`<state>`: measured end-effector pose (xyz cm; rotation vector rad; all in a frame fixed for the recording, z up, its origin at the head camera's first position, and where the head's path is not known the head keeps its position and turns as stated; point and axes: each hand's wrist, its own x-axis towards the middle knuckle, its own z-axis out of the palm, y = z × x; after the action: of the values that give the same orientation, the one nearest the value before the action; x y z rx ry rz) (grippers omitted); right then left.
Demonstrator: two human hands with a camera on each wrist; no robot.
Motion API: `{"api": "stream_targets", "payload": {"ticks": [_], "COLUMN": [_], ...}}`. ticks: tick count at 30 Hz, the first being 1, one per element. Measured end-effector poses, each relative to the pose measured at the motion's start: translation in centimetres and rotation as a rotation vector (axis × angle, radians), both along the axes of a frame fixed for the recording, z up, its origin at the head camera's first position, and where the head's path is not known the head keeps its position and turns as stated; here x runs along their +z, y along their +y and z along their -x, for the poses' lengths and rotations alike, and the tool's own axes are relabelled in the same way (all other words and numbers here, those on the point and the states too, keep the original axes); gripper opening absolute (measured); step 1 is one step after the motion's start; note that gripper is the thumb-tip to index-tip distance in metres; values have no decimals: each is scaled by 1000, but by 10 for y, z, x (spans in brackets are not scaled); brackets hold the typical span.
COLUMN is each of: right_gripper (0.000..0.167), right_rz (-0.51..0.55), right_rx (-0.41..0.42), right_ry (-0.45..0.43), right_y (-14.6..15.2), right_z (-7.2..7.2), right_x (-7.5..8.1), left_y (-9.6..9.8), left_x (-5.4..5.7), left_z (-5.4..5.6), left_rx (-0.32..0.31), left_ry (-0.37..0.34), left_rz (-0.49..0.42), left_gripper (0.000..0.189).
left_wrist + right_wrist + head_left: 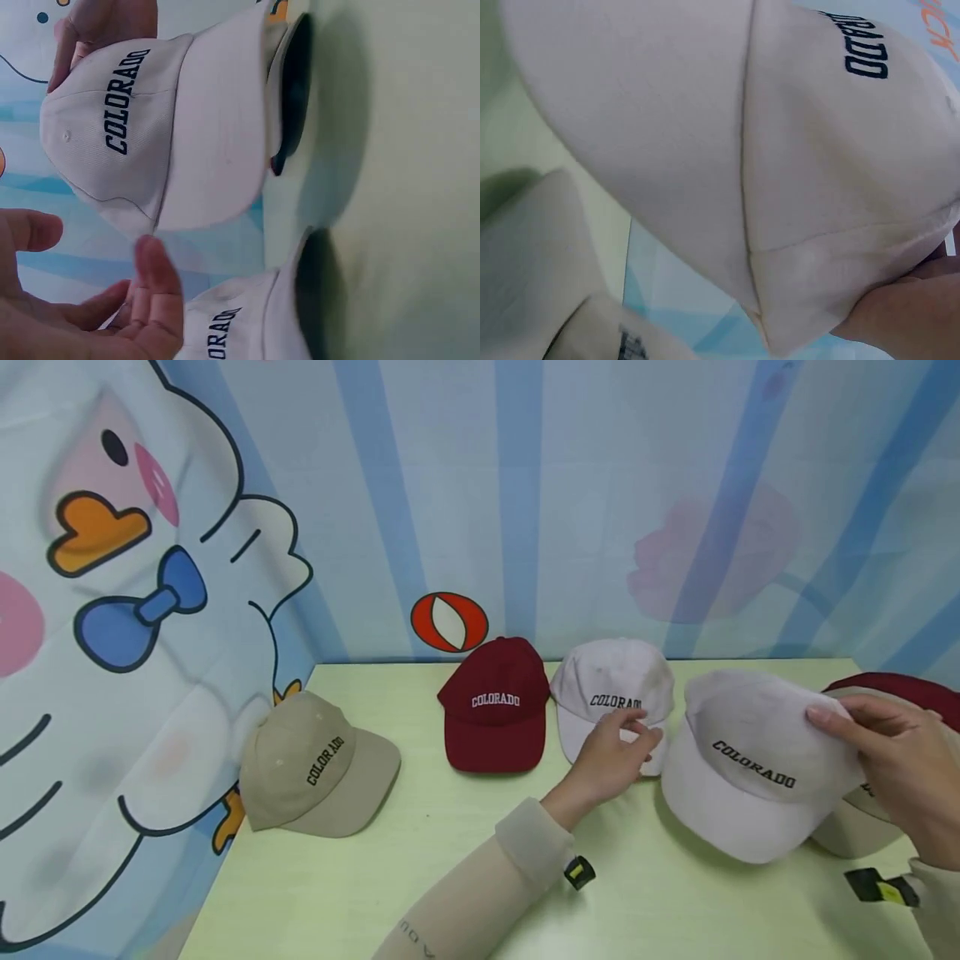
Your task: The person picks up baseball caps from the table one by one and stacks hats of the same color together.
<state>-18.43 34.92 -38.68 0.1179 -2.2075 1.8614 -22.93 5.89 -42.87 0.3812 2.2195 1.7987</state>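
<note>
My right hand (911, 772) grips the side of a white cap (757, 743) with black COLORADO lettering, thumb on the front of its crown. The held cap tilts, its brim pointing down and forward, with a shadow on the table below it. In the right wrist view its brim and crown (817, 157) fill most of the picture. My left hand (611, 756), fingers loosely bent and holding nothing, is in front of a second white cap (600, 672) and partly covers it. From the left wrist view, the left fingers (159, 281) are below the held cap (142, 97).
A dark red cap (498, 706) sits left of the second white cap. Farther left is a beige cap (322, 768), turned sideways. Behind the right hand, another beige cap (855, 831) and a dark red one (907, 687) are partly hidden. A printed cloth (450, 485) hangs behind the pale table (375, 881).
</note>
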Motion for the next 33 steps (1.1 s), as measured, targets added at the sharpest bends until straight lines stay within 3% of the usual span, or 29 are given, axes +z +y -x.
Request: {"api": "stream_targets", "payload": {"ticks": [4, 7, 11, 14, 19, 29, 33], "right_gripper": [12, 13, 13, 13, 15, 16, 11], "right_rz": [-73, 1, 61, 33, 54, 228, 211], "right_rx": [19, 96, 230, 304, 378, 316, 255], "right_ry": [-105, -148, -133, -106, -74, -169, -221], "right_y": [-13, -23, -38, -46, -57, -69, -78], "right_z": [4, 8, 14, 19, 30, 57, 70], "right_x": [10, 15, 21, 24, 22, 2, -3], "left_y": [-1, 0, 0, -3, -9, -26, -31], "left_x": [7, 11, 17, 21, 21, 10, 6], "left_z": [11, 17, 24, 29, 34, 49, 58], "left_rx": [-13, -32, -19, -8, -2, 99, 144], "left_ry": [131, 213, 333, 389, 414, 403, 422], "left_rz": [-39, -35, 28, 78, 116, 97, 106], "left_gripper": [46, 50, 55, 56, 48, 30, 27]}}
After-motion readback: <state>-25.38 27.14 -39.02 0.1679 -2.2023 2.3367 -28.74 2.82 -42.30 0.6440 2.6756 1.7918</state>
